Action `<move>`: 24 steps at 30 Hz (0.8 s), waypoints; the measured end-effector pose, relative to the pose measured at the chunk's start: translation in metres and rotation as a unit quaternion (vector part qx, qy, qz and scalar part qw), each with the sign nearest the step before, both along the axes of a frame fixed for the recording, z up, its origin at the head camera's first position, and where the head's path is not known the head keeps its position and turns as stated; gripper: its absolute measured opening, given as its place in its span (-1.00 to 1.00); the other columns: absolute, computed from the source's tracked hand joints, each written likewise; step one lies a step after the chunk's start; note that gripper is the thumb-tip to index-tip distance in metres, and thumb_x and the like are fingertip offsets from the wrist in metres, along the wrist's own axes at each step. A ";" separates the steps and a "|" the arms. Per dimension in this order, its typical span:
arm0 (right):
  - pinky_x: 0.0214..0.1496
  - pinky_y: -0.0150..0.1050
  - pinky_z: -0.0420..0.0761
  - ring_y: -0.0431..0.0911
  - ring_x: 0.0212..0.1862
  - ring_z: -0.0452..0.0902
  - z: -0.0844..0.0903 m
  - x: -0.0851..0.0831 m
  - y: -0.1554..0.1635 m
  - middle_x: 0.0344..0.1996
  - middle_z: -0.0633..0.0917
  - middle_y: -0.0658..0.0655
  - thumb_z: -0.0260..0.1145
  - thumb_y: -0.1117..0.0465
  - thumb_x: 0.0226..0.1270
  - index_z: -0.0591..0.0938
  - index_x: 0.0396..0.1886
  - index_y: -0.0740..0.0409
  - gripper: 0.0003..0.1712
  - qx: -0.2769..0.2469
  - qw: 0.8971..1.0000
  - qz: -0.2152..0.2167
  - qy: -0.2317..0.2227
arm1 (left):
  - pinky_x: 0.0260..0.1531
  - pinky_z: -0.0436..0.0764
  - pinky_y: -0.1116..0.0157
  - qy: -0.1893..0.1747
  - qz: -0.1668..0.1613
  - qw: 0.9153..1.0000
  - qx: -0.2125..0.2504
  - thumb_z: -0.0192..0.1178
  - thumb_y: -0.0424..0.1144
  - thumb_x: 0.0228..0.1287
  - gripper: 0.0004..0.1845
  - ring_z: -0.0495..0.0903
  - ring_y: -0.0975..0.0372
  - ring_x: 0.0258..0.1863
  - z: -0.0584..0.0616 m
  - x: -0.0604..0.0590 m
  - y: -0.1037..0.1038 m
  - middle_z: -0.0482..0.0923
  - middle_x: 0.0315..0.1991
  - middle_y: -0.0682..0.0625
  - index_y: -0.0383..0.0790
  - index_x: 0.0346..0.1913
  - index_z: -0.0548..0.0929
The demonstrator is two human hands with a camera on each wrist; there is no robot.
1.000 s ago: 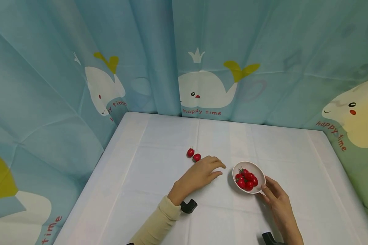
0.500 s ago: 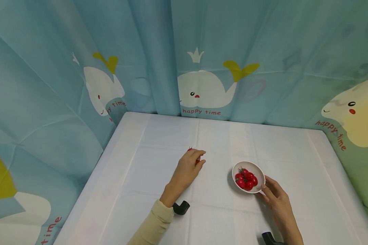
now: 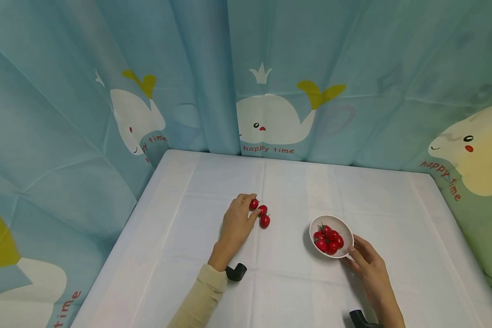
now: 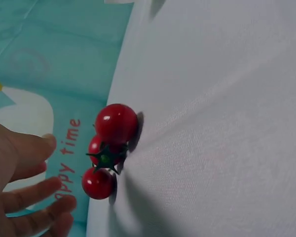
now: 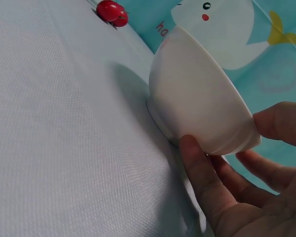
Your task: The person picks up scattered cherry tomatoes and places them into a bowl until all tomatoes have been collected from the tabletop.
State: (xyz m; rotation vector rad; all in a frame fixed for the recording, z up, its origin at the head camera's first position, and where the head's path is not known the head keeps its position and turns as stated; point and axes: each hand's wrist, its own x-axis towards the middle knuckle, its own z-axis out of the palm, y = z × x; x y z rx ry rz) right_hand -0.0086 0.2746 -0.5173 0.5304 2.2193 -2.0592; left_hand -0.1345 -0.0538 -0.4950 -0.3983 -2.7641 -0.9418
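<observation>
Three red cherry tomatoes lie close together on the white table. My left hand lies flat just left of them with its fingers relaxed. In the left wrist view those tomatoes sit a little apart from the left hand's fingers. A small white bowl with several cherry tomatoes stands to the right. My right hand holds its near rim. In the right wrist view its thumb presses the bowl's wall and its fingers curl behind the rim.
Blue curtains printed with whales close off the table at the back and on both sides. The white cloth stretches bare around the bowl and tomatoes. Black wrist camera mounts show by each forearm.
My left hand moved from beside the bowl to the two loose tomatoes, then drew back left. A third tomato now lies beside them. The right hand and bowl stayed put.
</observation>
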 end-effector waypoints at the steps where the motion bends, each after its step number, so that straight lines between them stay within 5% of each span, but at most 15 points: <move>1: 0.07 -0.54 0.66 -0.64 0.09 0.47 0.000 0.000 0.000 0.32 0.35 -0.08 0.21 0.02 0.62 0.14 0.61 0.32 -0.19 0.000 1.000 -0.001 -0.001 | 0.02 0.73 0.10 -0.008 0.001 1.000 -0.003 0.40 -0.16 0.39 -0.50 0.66 0.02 0.12 -0.001 -0.001 -0.001 0.64 0.17 -0.14 -0.18 0.34 0.60; 17: 0.05 -0.55 0.67 -0.66 0.03 0.48 0.002 0.000 -0.001 0.34 0.34 -0.03 0.20 0.08 0.64 0.13 0.62 0.32 -0.22 -0.003 1.000 -0.008 -0.012 | -0.14 0.70 0.17 -0.036 -0.008 0.998 -0.047 0.35 -0.21 0.43 -0.66 0.66 0.07 -0.05 -0.012 -0.017 -0.008 0.71 0.08 -0.11 -0.15 0.21 0.70; 24: 0.05 -0.54 0.67 -0.66 0.03 0.48 0.001 0.000 -0.001 0.21 0.40 -0.18 0.19 0.11 0.64 0.13 0.61 0.34 -0.24 -0.005 1.000 -0.008 -0.007 | -0.18 0.66 0.21 -0.041 -0.008 0.997 -0.064 0.38 -0.21 0.40 -0.63 0.65 0.09 -0.09 -0.015 -0.020 -0.007 0.71 0.05 -0.09 -0.11 0.22 0.69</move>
